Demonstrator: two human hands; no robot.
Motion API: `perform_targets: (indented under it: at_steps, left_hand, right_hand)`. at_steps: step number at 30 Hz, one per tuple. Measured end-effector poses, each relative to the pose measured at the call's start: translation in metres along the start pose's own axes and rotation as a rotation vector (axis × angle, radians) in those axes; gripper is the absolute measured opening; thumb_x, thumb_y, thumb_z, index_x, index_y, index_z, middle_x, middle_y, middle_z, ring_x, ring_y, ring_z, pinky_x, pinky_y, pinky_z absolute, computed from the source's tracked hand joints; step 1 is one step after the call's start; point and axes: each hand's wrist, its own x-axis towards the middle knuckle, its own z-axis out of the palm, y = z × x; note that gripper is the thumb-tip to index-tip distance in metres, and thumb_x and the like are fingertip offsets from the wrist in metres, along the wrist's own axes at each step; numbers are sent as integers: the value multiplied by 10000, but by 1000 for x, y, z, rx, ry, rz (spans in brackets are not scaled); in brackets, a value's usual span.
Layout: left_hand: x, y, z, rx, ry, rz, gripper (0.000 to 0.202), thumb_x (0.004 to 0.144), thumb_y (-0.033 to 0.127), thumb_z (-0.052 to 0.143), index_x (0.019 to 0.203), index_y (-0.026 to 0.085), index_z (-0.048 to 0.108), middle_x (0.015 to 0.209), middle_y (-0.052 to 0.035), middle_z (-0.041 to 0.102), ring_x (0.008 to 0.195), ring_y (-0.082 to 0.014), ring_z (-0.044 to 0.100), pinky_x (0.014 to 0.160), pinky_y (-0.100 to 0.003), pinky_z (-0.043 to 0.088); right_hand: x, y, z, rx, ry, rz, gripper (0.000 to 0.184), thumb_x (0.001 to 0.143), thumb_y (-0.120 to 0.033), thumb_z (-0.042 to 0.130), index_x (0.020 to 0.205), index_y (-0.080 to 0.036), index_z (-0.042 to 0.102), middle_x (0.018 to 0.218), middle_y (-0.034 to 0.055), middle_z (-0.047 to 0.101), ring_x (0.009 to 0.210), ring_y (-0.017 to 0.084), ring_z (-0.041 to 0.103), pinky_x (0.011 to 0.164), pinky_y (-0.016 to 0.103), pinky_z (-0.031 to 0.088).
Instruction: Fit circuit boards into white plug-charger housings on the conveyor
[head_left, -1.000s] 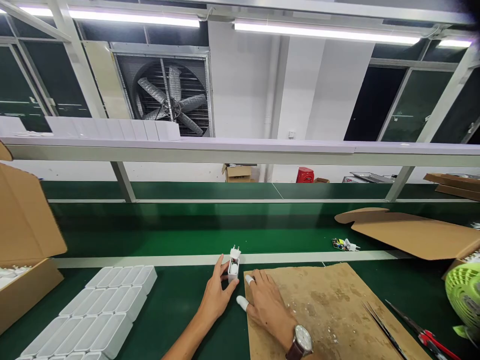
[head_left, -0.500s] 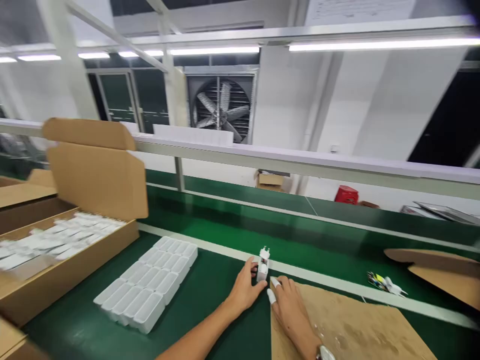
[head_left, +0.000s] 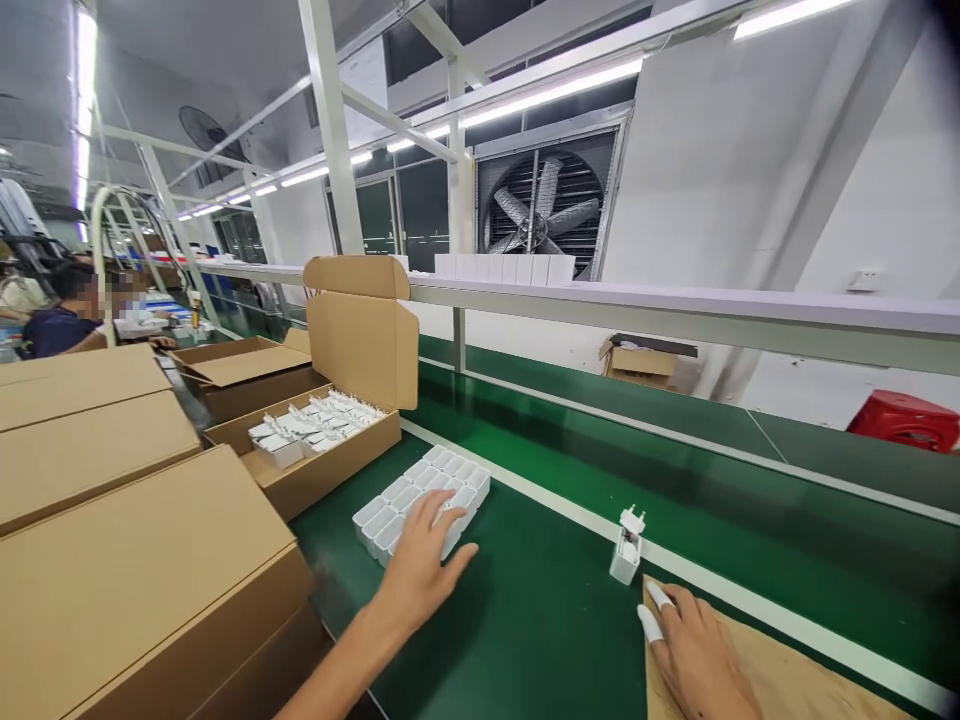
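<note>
My left hand (head_left: 421,555) is open, its thumb spread from the fingers, above the near right part of a block of white plastic housings (head_left: 390,512) arranged in rows. Whether the fingertips touch them I cannot tell. A white plug adapter (head_left: 627,548) stands upright on the green bench, its two pins pointing up and its inside partly exposed. No hand touches it. To its right, my right hand (head_left: 699,640) lies with fingers stretched over the edge of a brown cardboard sheet (head_left: 780,655). White finger cots cover two of its fingertips.
Left of the housings stands an open cardboard box (head_left: 337,475) with white plug parts inside. Closed cartons (head_left: 142,570) fill the near left. A pale strip (head_left: 540,495) runs along the green bench (head_left: 525,620). At far left sits another person (head_left: 64,315).
My left hand has let go of the plug adapter and moved left to the white housings. The view has turned left. My right hand stays by the cardboard sheet's edge.
</note>
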Motion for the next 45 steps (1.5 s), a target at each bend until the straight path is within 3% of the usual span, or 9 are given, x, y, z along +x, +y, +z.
perform_targets:
  at_steps: [4, 8, 17, 22, 27, 30, 35, 39, 45]
  left_hand:
    - [-35, -42, -29, 228, 7, -7, 206, 917, 447, 745, 952, 260, 666, 1440, -153, 608, 1439, -478, 444, 1045, -709, 494]
    - [-54, -43, -22, 243, -48, 74, 141, 977, 314, 626, 851, 251, 638, 1419, -137, 635, 1434, -458, 474, 1006, -680, 527]
    - [4, 44, 66, -208, -329, 208, 110, 892, 221, 763, 877, 256, 660, 1434, -90, 637, 1371, -376, 568, 1042, -542, 566]
    - [45, 57, 110, -472, -489, 160, 29, 884, 262, 718, 887, 261, 689, 1475, -80, 608, 1229, -321, 682, 1023, -454, 581]
    - [51, 46, 153, -656, -487, -39, 707, 777, 401, 815, 1431, 298, 565, 1379, -89, 682, 1192, -328, 691, 1020, -457, 590]
    - [42, 42, 163, -651, -499, -105, 816, 761, 487, 818, 1505, 327, 524, 1374, -72, 696, 1198, -350, 683, 1048, -500, 572]
    - [37, 44, 159, -639, -484, -163, 809, 773, 519, 757, 1525, 331, 527, 1420, -76, 673, 1208, -363, 671, 1013, -475, 577]
    - [41, 42, 158, -640, -580, -189, 871, 772, 494, 751, 1572, 314, 460, 1436, -98, 644, 1228, -358, 642, 1034, -475, 547]
    - [42, 35, 164, -691, -648, -215, 960, 715, 437, 799, 1591, 328, 423, 1427, -98, 627, 1238, -362, 612, 1085, -495, 501]
  right_hand:
    - [1, 6, 7, 34, -47, 24, 314, 884, -351, 444, 990, -213, 706, 1209, 205, 676, 1042, 386, 624, 851, 544, 522]
    - [2, 5, 5, 29, -69, 41, 251, 873, -352, 523, 971, -221, 713, 1208, 187, 673, 1037, 381, 623, 846, 523, 520]
    - [12, -23, -27, 99, 26, 15, 346, 916, -138, 486, 1194, -213, 677, 1193, 169, 657, 1010, 370, 597, 898, 544, 506]
    - [21, -32, -42, 60, -30, 42, 380, 944, -86, 511, 1285, -204, 629, 1208, 153, 650, 1042, 344, 611, 925, 510, 537]
    - [28, -38, -51, 40, -69, 118, 380, 937, -127, 601, 1305, -221, 620, 1235, 128, 652, 1087, 342, 622, 932, 519, 560]
    - [30, -37, -52, 67, -77, 138, 376, 926, -134, 613, 1293, -217, 634, 1237, 118, 654, 1099, 333, 625, 948, 517, 563]
    - [43, 15, -60, 118, -77, 198, 377, 939, -190, 634, 1315, -226, 638, 1253, 64, 680, 1140, 225, 656, 1029, 340, 548]
    - [51, 97, -84, -19, -7, 437, 418, 942, -145, 549, 1351, -94, 620, 1451, 205, 582, 1389, 326, 520, 1211, 482, 384]
    - [57, 164, -106, -155, -113, 644, 253, 926, -272, 748, 1147, -160, 701, 1177, 103, 720, 1117, 287, 677, 996, 495, 538]
